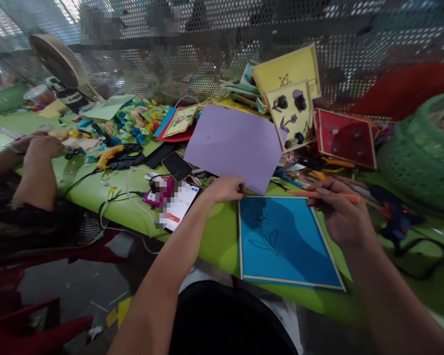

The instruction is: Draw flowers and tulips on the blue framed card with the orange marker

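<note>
A blue card (299, 256) edged with thin pale sticks lies on the green table in front of me. A flower with a stem and leaves is drawn on it in dark line. My left hand (227, 189), its fingers curled closed, is at the card's upper left corner, beside the lower edge of a purple sheet (237, 143). What those fingers hold, if anything, is hidden. Over the card's upper right corner, my right hand (342, 209) grips an orange pen (336, 196), its tip pointing left along the card's top edge.
Decorated yellow cards (292, 116) and a red card (346, 138) lean behind. To the right are a green basket (422, 148) and a dark blue glue gun (395, 212). A phone (181, 204), cables and paper scraps (136, 118) lie left, near another person's hands (40, 145).
</note>
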`<state>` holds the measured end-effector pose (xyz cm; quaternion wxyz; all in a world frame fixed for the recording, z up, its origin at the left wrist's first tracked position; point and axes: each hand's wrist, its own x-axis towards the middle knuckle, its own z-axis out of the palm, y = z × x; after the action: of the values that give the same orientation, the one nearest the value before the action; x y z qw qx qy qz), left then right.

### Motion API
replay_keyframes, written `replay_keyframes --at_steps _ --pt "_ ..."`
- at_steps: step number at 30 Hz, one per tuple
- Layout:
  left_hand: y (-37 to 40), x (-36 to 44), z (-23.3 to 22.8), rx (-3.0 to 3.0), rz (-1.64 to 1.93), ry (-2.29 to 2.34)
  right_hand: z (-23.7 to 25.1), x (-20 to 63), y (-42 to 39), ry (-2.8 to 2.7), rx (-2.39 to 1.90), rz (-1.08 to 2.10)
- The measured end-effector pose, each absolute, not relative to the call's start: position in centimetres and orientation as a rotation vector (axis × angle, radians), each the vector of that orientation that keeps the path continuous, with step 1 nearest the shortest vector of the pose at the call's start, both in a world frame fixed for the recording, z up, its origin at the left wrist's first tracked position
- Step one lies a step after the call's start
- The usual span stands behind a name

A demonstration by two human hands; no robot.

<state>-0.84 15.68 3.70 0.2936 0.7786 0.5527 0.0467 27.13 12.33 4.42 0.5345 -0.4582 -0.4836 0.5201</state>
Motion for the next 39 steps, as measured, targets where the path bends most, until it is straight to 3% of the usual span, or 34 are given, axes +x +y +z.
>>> replay_keyframes --at_steps 39 --pt "15.5 -1.0 2.6 2.153 0.18 1.496 3.7 27.0 12.3 -1.309 -1.081 1.228"
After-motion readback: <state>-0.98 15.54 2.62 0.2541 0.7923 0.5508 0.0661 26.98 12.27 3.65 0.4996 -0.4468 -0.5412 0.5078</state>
